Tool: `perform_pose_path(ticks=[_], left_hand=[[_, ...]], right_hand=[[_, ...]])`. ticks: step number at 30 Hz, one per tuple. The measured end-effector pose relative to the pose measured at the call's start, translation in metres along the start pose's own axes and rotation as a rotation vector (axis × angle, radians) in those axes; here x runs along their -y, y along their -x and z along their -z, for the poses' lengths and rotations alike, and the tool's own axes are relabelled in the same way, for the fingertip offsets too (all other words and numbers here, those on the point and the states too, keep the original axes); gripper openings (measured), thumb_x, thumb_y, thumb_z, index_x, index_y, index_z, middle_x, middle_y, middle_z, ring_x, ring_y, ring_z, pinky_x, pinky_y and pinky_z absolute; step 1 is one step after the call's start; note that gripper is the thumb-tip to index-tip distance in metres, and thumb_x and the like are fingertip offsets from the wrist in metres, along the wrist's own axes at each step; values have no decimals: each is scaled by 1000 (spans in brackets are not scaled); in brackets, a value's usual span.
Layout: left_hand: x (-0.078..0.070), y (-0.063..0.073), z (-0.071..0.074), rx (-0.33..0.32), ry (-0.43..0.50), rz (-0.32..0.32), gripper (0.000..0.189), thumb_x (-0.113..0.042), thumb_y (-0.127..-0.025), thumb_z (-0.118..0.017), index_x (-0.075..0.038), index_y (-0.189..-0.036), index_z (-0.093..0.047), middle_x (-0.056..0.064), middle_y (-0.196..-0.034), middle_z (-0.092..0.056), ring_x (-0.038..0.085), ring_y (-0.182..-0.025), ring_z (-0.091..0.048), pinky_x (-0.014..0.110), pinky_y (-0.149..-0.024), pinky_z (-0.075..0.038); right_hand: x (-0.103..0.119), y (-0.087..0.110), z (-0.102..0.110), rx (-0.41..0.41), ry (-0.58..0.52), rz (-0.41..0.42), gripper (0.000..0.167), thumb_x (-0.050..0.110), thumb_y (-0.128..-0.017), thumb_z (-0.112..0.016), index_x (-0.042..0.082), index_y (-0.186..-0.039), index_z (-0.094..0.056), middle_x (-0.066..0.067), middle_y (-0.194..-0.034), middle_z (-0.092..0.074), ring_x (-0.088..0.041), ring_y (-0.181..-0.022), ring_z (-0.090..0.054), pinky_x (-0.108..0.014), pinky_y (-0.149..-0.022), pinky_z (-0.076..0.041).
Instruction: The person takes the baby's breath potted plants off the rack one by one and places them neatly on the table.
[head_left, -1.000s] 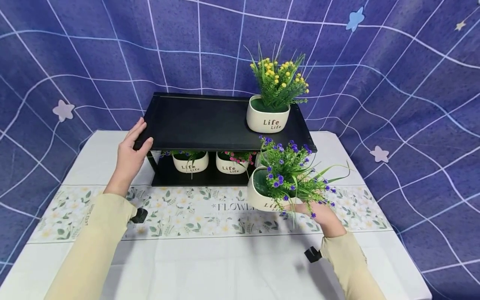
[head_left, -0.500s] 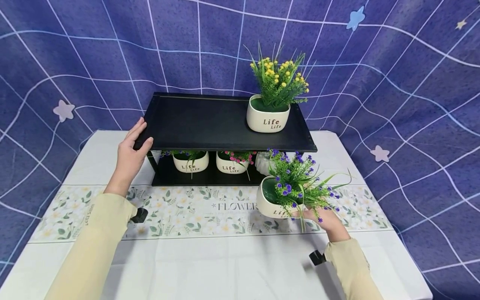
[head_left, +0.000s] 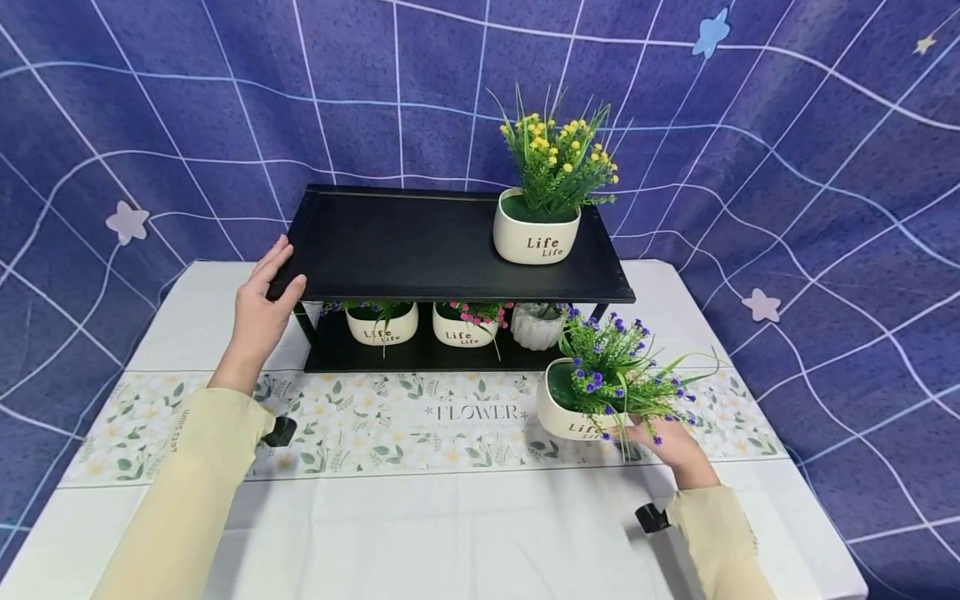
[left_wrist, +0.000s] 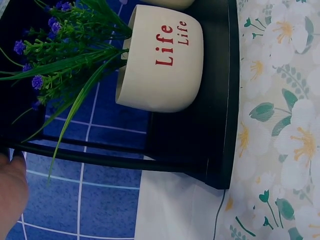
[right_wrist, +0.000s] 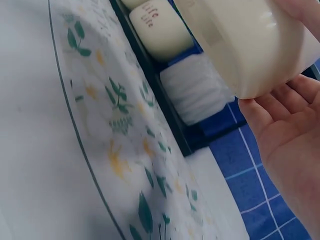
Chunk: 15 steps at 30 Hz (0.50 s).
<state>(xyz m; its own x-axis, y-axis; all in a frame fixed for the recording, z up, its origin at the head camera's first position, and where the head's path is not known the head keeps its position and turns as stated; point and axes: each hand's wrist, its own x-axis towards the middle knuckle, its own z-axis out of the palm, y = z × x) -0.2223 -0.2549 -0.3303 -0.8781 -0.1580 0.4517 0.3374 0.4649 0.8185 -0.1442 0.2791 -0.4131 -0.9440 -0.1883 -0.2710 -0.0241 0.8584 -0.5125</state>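
Note:
My right hand (head_left: 670, 447) holds a white flowerpot (head_left: 564, 418) with purple flowers and grass, raised in front of the shelf and tilted. In the right wrist view, my fingertips (right_wrist: 277, 102) are under the pot's side and my thumb lies across its opposite side. My left hand (head_left: 255, 317) rests at the left front corner of the black two-tier shelf (head_left: 397, 242), its fingers laid along the edge. On the top tier stands a white pot (head_left: 532, 237) of yellow flowers.
On the lower tier stand a pot with purple flowers (left_wrist: 165, 60), a pot with pink flowers (head_left: 462, 329) and a grey ribbed pot (head_left: 536, 329). A floral strip (head_left: 360, 433) crosses the white tablecloth (head_left: 420, 533). A blue gridded curtain (head_left: 360, 75) hangs behind.
My right hand has moved right and toward me with the purple-flowered pot, uncovering the grey ribbed pot. My left hand has stayed on the shelf corner.

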Motion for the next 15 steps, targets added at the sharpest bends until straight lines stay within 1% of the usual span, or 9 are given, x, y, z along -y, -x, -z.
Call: perform_pose_path(ticks=[6, 10, 12, 14, 15], left_hand=[[0, 0, 2, 3, 7, -4, 49, -6, -94, -56, 7, -140, -45, 21, -153, -36, 31, -146, -28, 13, -116, -21], [0, 0, 2, 8, 7, -8, 49, -6, -95, -56, 7, -140, -45, 21, -153, -36, 32, -146, -28, 13, -116, -21], [-1, 0, 2, 10, 4, -5, 49, -6, -94, -56, 7, -140, -45, 21, -153, -36, 32, -146, -28, 13, -116, -22], [0, 0, 2, 14, 4, -4, 49, -6, -95, -55, 7, -141, -44, 21, -154, -36, 32, -146, -28, 14, -117, -21], [0, 0, 2, 15, 4, -5, 49, -7, -95, -55, 7, -141, -44, 20, -154, -36, 32, -146, -28, 15, -117, -21]], right_hand=[[-6, -2, -3, -7, -24, -35, 79, 52, -84, -59, -11, -130, -53, -35, -132, -53, -54, -121, -50, -58, -99, -45], [-8, -5, -6, -5, 7, -64, 77, 50, -81, -60, -11, -128, -54, -37, -129, -54, -54, -118, -52, -58, -97, -47], [-10, -6, -7, -5, 19, -65, 77, 50, -81, -59, -11, -128, -55, -38, -127, -55, -54, -116, -54, -57, -96, -48], [-12, -6, -8, -4, -4, -66, 76, 51, -81, -61, -11, -126, -57, -38, -126, -55, -53, -114, -56, -56, -94, -49], [-14, -7, -8, -9, -13, -65, 73, 51, -81, -62, -10, -122, -60, -37, -123, -58, -50, -109, -59, -55, -91, -50]])
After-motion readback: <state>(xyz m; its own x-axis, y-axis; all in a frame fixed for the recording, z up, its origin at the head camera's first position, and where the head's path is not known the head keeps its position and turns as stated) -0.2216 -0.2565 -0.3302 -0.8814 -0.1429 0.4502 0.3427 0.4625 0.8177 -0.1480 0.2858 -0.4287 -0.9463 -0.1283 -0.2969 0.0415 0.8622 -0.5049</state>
